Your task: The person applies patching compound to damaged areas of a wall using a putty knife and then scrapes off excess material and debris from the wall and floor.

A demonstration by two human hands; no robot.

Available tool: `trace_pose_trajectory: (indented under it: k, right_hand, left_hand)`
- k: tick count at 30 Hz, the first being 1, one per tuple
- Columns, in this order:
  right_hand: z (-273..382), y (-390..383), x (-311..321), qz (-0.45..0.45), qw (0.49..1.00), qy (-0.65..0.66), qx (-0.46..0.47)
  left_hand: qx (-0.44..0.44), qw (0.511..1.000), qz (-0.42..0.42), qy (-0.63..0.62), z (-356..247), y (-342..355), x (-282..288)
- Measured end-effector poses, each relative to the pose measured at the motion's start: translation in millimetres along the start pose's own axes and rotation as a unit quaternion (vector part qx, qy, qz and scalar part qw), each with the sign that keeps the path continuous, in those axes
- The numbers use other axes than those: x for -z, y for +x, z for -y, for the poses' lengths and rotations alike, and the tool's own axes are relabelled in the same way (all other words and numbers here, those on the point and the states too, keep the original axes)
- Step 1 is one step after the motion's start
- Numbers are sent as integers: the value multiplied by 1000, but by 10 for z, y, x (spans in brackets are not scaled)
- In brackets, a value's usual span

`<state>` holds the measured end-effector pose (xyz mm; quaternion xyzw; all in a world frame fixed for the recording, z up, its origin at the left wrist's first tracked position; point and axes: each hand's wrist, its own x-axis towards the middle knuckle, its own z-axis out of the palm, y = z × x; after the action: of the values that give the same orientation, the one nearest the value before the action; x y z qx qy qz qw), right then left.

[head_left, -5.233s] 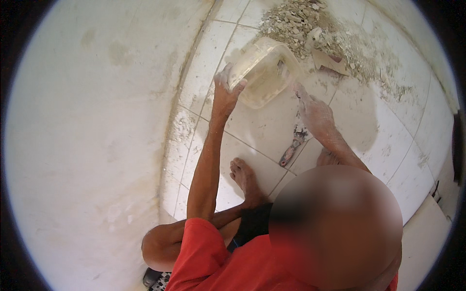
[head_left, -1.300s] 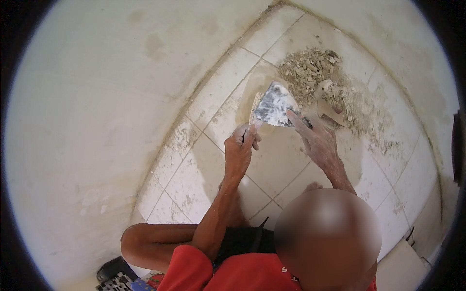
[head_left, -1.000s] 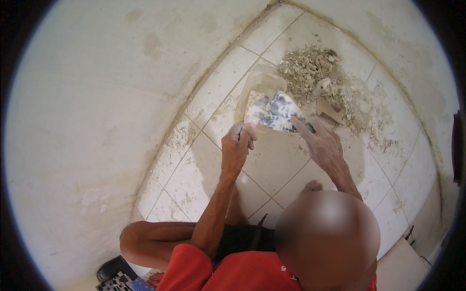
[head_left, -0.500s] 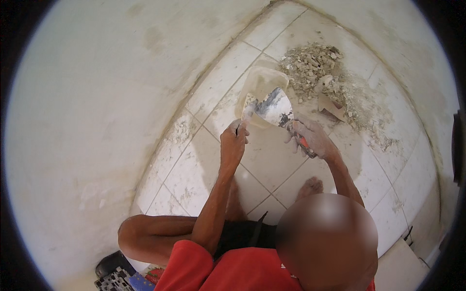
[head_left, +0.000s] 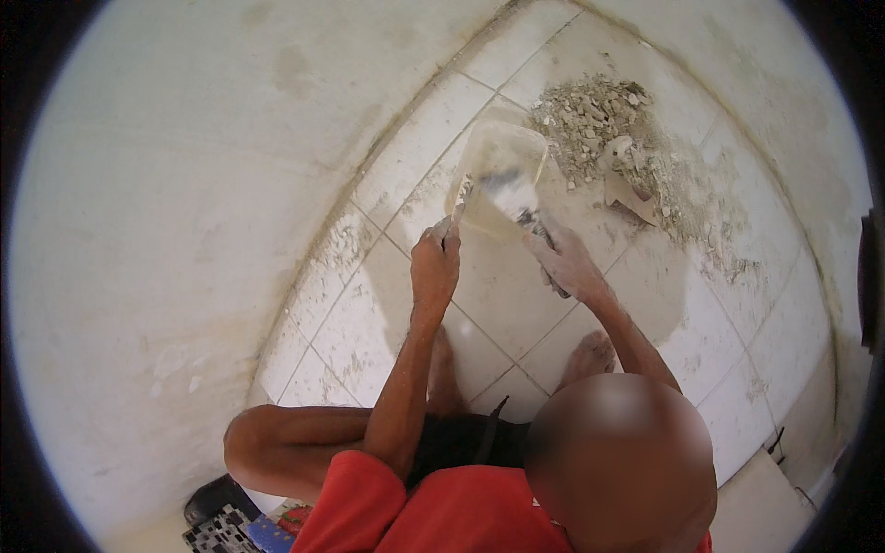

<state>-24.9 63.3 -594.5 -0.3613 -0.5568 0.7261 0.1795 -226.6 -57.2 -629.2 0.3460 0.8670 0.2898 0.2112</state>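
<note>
My left hand [head_left: 435, 264] is closed around the handle of a narrow putty knife [head_left: 463, 194], its paste-smeared blade seen nearly edge-on and pointing away from me. My right hand [head_left: 570, 263], dusted white, grips a wide putty knife [head_left: 513, 195]. That broad blade carries grey-white paste and is slightly blurred. Both blades are over a pale plastic tub [head_left: 527, 135] on the floor, the wide one across its middle and the narrow one by its left side. A gap separates the two blades. How much paste lies in the tub is hard to make out.
Broken plaster rubble [head_left: 590, 115] is heaped right of the tub, with a torn brown piece [head_left: 631, 198] at its near edge. Dust and crumbs spot the tiled floor [head_left: 502, 323]. Walls [head_left: 184, 230] close in on both sides. My bare feet [head_left: 590, 355] rest nearer me.
The wide putty knife has turned and drawn away from the narrow one, which it overlapped before. My right hand has shifted slightly left. The narrow blade has turned more edge-on.
</note>
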Motion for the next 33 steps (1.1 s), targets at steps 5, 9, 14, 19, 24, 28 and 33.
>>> trace_pose_trajectory:
  k: [5, 9, 14, 19, 24, 28, 33]
  right_hand:
    - [-88, 67, 75, 83, 984, 89, -127]
    - [-25, 66, 153, 80, 974, 140, -162]
    - [-115, 40, 219, 89, 958, 240, -128]
    - [-125, -8, 225, 70, 991, 95, -59]
    - [-144, 58, 142, -70, 890, -355, 276]
    - [-143, 84, 77, -56, 864, -440, 239]
    - [-80, 50, 60, -36, 844, -493, 206]
  left_hand:
    - [4, 1000, -6, -17, -60, -33, 67]
    - [57, 993, 27, -103, -243, -68, 164]
    - [66, 990, 25, -120, -307, -96, 209]
    - [71, 987, 25, -145, -417, -149, 257]
    - [64, 976, 64, -200, -437, -158, 251]
    - [65, 956, 110, -264, -570, -185, 273]
    - [64, 944, 119, -300, -549, -220, 257]
